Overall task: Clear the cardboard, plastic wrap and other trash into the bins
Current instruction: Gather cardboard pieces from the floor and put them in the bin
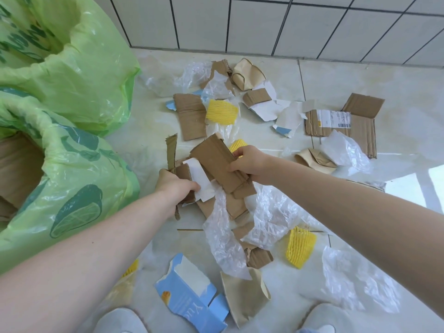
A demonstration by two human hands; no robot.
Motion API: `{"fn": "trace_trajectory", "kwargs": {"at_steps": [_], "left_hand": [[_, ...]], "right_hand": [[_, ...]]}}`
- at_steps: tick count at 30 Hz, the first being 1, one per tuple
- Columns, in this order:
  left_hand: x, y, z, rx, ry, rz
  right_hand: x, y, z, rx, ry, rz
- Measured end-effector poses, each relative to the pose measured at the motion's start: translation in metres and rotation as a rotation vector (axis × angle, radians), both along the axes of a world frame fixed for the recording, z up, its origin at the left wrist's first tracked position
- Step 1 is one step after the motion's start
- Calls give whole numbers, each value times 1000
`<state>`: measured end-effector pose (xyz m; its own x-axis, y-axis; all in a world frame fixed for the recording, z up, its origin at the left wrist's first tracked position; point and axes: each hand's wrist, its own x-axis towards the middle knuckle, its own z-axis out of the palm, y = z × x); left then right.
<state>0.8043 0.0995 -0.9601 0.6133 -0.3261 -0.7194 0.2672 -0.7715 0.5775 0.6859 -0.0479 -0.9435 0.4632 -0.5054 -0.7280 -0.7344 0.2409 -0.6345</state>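
Head view, left hand: left hand (176, 186) low over the floor, fingers curled tight around a bundle of torn cardboard scraps (183, 173) with a white paper strip (200, 176) pressed under the fingers.
Head view, right hand: right hand (251, 162) grips a folded brown cardboard piece (216, 162) by its right edge, thumb on top, fingers wrapped beneath; the piece overlaps the left hand's bundle.
Bins: two bins lined with green bags at left; near bin (60, 179) already holds brown cardboard, far bin (79, 68) behind it, contents not visible.
Floor litter, far: flat cardboard with shipping label (336, 121) near the tiled wall (264, 22); crushed paper cup (247, 74); yellow foam net (222, 111) beside a corrugated sheet (191, 118).
Floor litter, near: crumpled plastic wrap (269, 219) under the right forearm; second yellow foam net (300, 248); torn blue carton (189, 296); flattened beige cup (245, 294) just beside it.
Feet: shoe tips at the bottom edge.
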Motion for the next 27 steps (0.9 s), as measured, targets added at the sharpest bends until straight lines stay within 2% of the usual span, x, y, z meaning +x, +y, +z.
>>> {"fn": "trace_trajectory", "kwargs": {"at_steps": [9,14,27], "left_hand": [[1,7,8,-101,43,7],[1,12,14,-108,15,-13],[-12,17,16,-84,29,-33]], "right_hand": [[-3,3,15,220,-72,-35],[-4,9,11,63,-6,-45],[0,23,8,152,-5,-189]]}}
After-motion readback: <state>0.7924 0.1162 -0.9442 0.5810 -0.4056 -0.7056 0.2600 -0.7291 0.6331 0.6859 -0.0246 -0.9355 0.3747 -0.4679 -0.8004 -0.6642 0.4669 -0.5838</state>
